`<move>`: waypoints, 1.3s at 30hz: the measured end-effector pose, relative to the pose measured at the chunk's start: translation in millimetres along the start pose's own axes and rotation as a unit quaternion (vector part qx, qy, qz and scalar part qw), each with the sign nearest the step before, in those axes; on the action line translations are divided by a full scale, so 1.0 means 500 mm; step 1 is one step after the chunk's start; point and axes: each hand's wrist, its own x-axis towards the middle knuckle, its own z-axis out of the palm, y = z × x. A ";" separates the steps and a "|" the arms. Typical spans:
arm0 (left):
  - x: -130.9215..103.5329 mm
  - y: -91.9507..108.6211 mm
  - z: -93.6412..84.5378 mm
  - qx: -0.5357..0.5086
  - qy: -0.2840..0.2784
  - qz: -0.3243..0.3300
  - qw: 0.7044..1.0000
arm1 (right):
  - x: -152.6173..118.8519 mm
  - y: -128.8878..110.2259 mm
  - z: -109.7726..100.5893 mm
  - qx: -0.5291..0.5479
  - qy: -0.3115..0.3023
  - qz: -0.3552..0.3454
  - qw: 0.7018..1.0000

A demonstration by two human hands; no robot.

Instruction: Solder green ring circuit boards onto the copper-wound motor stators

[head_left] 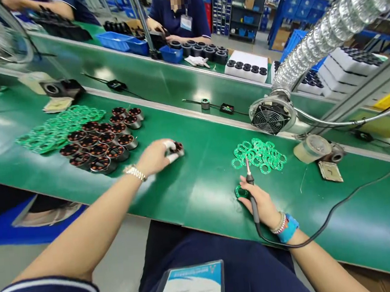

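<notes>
My left hand (pixel 157 158), with white covers on its fingertips, is closed around a motor stator (pixel 178 148) with copper windings, at the middle of the green bench. Left of it stand several similar stators (pixel 99 149) in a cluster. In my right hand (pixel 262 203) is a soldering iron (pixel 251 191), its tip pointing away from me. The same hand also pinches a green ring-shaped circuit board (pixel 241 192) between thumb and finger. Just beyond the tip lies a loose pile of green ring boards (pixel 259 154).
Sheets of green boards (pixel 58 127) lie at the left. A fan (pixel 269 116) on a foil duct (pixel 327 27) hangs at the back right, near a round tub (pixel 312 148) and a sponge tray (pixel 330 171). The iron's cord (pixel 338 206) trails right. A co-worker (pixel 180 16) sits opposite.
</notes>
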 end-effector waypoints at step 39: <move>-0.191 0.199 0.123 -0.133 -0.060 0.079 0.986 | 0.051 -0.062 0.011 0.157 -0.025 0.112 0.981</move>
